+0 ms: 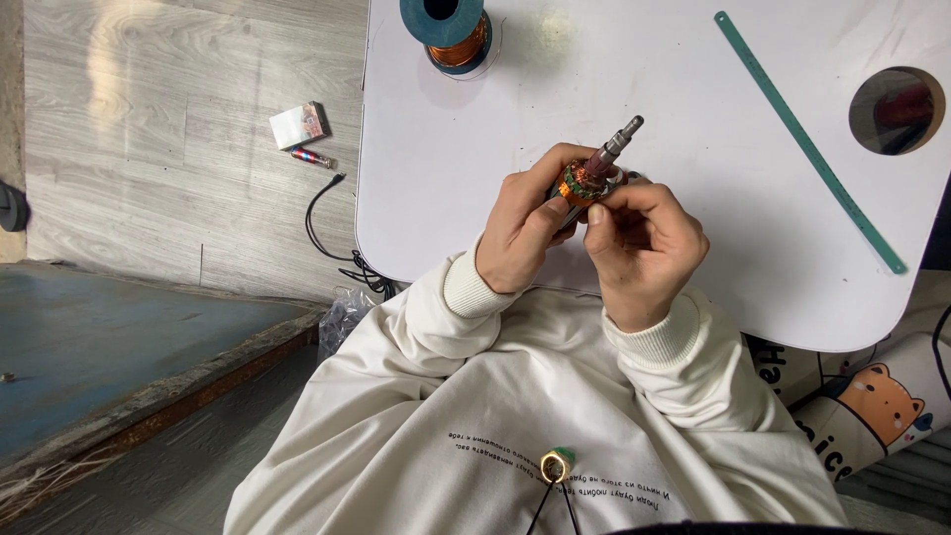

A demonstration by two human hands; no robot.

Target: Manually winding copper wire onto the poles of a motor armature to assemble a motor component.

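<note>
Hands together above the white table (693, 198): left hand (520, 233) and right hand (644, 248) both clasped around a copper-wound rotor (594, 176).

Motor rotor (592, 176) between both hands

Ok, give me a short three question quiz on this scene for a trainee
1. True or false: both hands hold the motor rotor above the white table.
2. What lies on the table's right side? A) green strip B) hammer C) cup
3. What colour is the wire on the spool at the table's far edge?

Key
1. True: the left hand and right hand both grip it.
2. A, the green strip.
3. Copper orange.
</note>
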